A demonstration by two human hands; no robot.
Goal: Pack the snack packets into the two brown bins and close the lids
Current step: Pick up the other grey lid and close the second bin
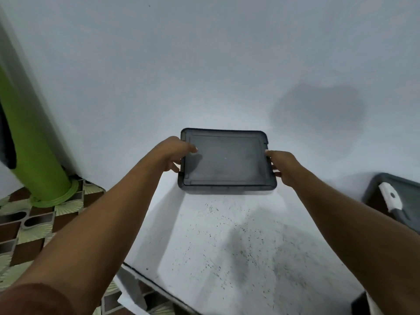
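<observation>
Now the left hand point(175, 155) and right hand point(285, 167) grip the short sides of a dark grey translucent rectangular plastic lid point(225, 160), held over the white speckled table point(227, 246); a dark, white-latched bin point(409, 201) sits far right.

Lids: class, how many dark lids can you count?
2. One lid is held between left hand and right hand, centre; the second lid is at the right edge, cut off. Others may be hidden.
</observation>
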